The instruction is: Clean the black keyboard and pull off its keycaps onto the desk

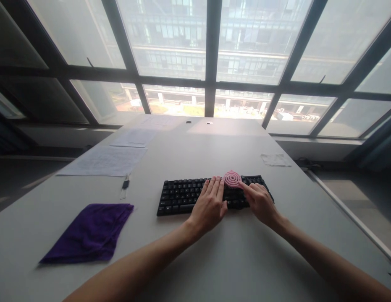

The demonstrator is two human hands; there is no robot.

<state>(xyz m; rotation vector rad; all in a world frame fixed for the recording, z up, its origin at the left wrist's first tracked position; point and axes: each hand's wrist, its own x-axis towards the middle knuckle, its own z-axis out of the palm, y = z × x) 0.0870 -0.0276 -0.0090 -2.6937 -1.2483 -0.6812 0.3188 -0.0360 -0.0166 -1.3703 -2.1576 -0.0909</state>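
A black keyboard (182, 195) lies on the white table in front of me. My left hand (209, 201) rests flat across its middle, fingers stretched out and close together, covering some of the keys. In my right hand (260, 201) is a pink round brush (232, 179) with a spiral pattern on its back. Its bristle side faces down over the keys on the keyboard's right half. The index finger reaches along toward the brush head, and the handle is mostly hidden in the hand. The left fingertips come close to the brush's left edge.
A folded purple cloth (91, 233) lies at the left. Beyond it are a small clear-and-black item (125, 184) and white paper sheets (103, 160). A white tissue or wipe (275, 160) is at the right. Two cable holes sit near the table's far edge, before large windows.
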